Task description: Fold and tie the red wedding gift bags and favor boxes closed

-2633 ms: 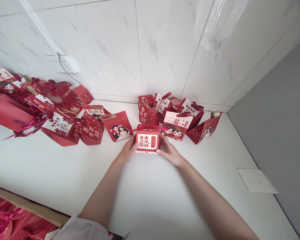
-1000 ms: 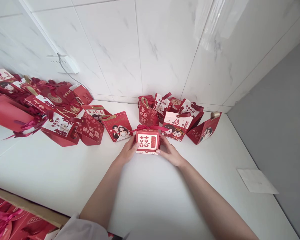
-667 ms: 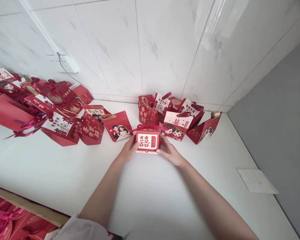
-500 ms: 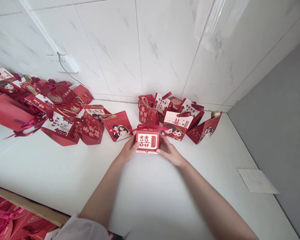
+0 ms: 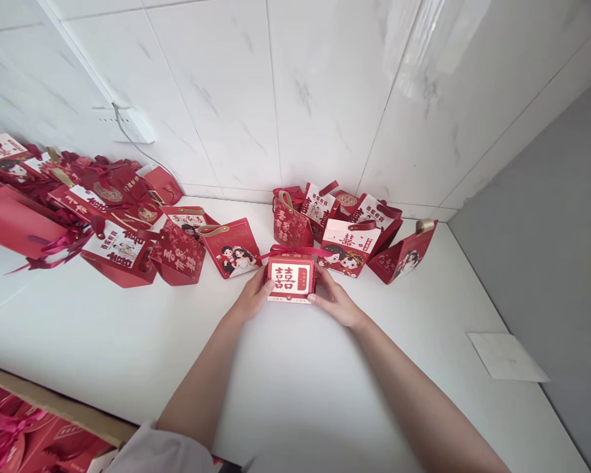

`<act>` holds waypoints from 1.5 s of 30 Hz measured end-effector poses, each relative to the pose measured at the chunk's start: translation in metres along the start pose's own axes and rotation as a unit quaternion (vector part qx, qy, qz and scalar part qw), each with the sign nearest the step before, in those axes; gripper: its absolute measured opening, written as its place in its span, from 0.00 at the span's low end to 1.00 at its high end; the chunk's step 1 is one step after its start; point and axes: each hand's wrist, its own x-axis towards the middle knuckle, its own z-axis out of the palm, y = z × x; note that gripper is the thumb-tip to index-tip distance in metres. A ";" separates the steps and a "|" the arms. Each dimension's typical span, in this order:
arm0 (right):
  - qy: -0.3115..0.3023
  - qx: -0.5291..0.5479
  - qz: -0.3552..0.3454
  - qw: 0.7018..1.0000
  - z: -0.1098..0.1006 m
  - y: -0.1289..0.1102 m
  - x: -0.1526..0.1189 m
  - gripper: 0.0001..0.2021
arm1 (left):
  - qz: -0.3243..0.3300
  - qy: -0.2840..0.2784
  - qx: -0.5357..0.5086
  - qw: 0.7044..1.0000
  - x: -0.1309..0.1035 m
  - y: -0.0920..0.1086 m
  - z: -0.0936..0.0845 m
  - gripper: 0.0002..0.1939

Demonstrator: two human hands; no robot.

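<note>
A small red and white box (image 5: 289, 278) with a large red character on its front and a red ribbon (image 5: 295, 250) on top stands at the middle of the white table. My left hand (image 5: 255, 294) grips its left side, the thumb on the front edge. On the right side my right hand (image 5: 335, 299) holds it, thumb at the lower front corner. Close behind my left hand is a red box with a cartoon couple (image 5: 236, 253). Just behind my right hand stands a red and white box with two cartoon faces (image 5: 347, 249).
Several red gift boxes (image 5: 177, 253) crowd the left of the white table (image 5: 285, 394). More stand behind, near the tiled wall (image 5: 315, 85). A carton (image 5: 59, 402) of red boxes is at the lower left. A white sheet (image 5: 507, 357) lies at right.
</note>
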 end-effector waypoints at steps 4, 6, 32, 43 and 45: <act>0.001 0.004 -0.004 1.000 0.000 0.001 0.000 0.41 | 0.002 -0.001 -0.002 1.000 0.000 0.000 0.000 0.33; 0.001 0.002 -0.004 1.000 0.000 0.001 0.000 0.41 | 0.003 -0.001 -0.003 1.000 0.000 0.000 0.000 0.33; 0.001 0.006 0.000 1.000 0.001 0.000 0.000 0.41 | -0.010 0.007 -0.008 1.000 0.000 0.002 0.000 0.33; 0.002 0.000 -0.003 1.000 -0.001 -0.002 0.000 0.39 | -0.030 0.015 -0.040 0.999 0.000 0.000 0.002 0.31; 0.002 0.000 -0.005 1.000 -0.001 -0.003 0.000 0.37 | -0.060 0.029 -0.089 0.994 0.002 -0.002 0.004 0.31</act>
